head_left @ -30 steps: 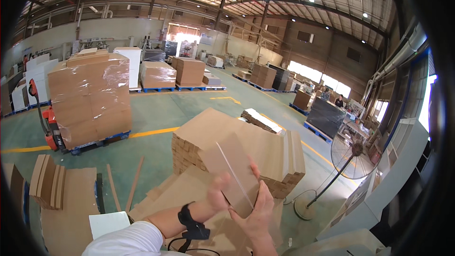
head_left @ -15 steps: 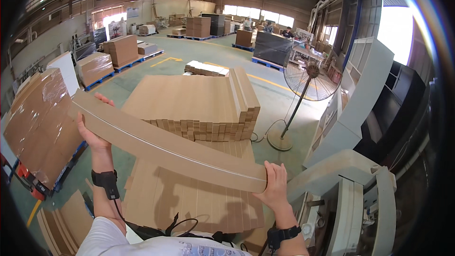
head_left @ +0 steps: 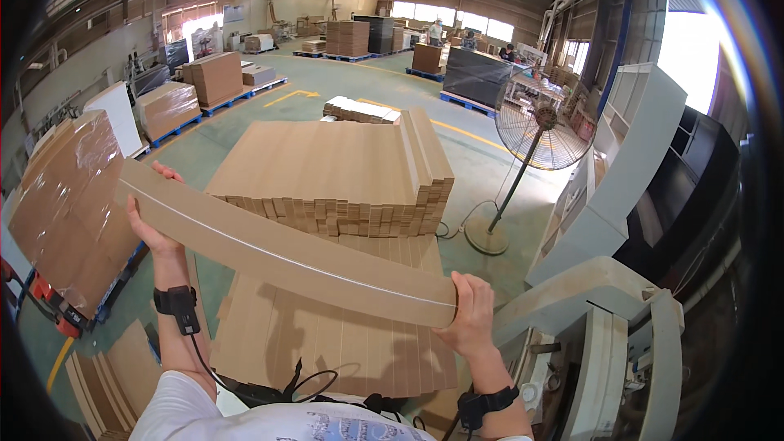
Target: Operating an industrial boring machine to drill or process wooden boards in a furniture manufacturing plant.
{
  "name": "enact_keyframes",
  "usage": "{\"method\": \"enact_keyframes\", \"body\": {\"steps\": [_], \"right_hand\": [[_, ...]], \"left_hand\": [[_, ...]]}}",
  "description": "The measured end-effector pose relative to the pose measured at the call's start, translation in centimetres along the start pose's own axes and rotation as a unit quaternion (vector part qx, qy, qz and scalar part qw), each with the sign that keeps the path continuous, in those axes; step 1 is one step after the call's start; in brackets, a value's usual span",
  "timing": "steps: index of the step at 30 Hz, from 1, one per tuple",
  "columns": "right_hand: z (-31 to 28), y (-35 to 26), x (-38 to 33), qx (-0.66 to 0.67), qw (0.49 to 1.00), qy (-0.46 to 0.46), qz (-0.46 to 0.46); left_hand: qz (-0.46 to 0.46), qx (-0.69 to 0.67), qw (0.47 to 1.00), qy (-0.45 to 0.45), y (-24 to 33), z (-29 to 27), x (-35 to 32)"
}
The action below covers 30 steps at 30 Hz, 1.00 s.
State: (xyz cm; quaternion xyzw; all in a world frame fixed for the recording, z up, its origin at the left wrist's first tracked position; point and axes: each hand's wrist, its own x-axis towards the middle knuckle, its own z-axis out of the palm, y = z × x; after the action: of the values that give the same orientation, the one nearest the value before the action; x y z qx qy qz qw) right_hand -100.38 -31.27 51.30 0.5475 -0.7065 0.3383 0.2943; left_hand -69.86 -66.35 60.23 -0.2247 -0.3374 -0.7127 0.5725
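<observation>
A long tan board [head_left: 286, 253] with a pale groove or line along its length is held up in front of me, slanting down from left to right. My left hand [head_left: 153, 224] grips it near the far-left end, the thumb on its near edge and fingertips showing over its far edge. Its right end lies in my right hand [head_left: 472, 314], fingers wrapped over the end. Beneath the board, similar tan boards [head_left: 327, 343] lie side by side in a flat layer. Just beyond stands a high stack of the same boards [head_left: 327, 155], their ends facing me.
A pedestal fan [head_left: 543, 118] stands to the right of the stack. Wrapped board pallets [head_left: 73, 204] are at the left. Near my right arm is a pale machine frame [head_left: 588, 286]. Loose panels [head_left: 106, 384] lean at lower left. Several people work far off.
The held board and both hands stay nearly in place, shifted slightly left. The background has moved a little in the picture as my head turned slightly.
</observation>
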Motion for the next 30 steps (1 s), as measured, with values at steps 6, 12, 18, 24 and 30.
{"method": "enact_keyframes", "body": {"steps": [6, 12, 18, 24, 30], "right_hand": [[-2.4, -2.8, 1.5, 0.330, 0.939, 0.041, 0.087], [-1.7, -5.5, 1.5, 0.646, 0.707, 0.194, 0.212], [-2.2, -9.6, 2.8, 0.658, 0.697, 0.243, 0.147], [-2.3, -11.2, 3.7, 0.633, 0.733, 0.220, 0.118], [-2.6, -11.1, 2.8, 0.632, 0.748, 0.174, 0.105]], "left_hand": [[0.050, 0.106, 0.988, 0.103, 1.2, -7.0, -2.6], [0.010, 0.093, 0.977, 0.192, -1.5, -12.6, -10.9], [-0.102, -0.051, 0.909, 0.402, -6.3, -13.9, -17.4], [-0.236, 0.419, 0.840, 0.252, -9.3, -20.6, -25.5], [-0.271, -0.020, 0.732, 0.624, -10.3, -18.7, -25.9]]}}
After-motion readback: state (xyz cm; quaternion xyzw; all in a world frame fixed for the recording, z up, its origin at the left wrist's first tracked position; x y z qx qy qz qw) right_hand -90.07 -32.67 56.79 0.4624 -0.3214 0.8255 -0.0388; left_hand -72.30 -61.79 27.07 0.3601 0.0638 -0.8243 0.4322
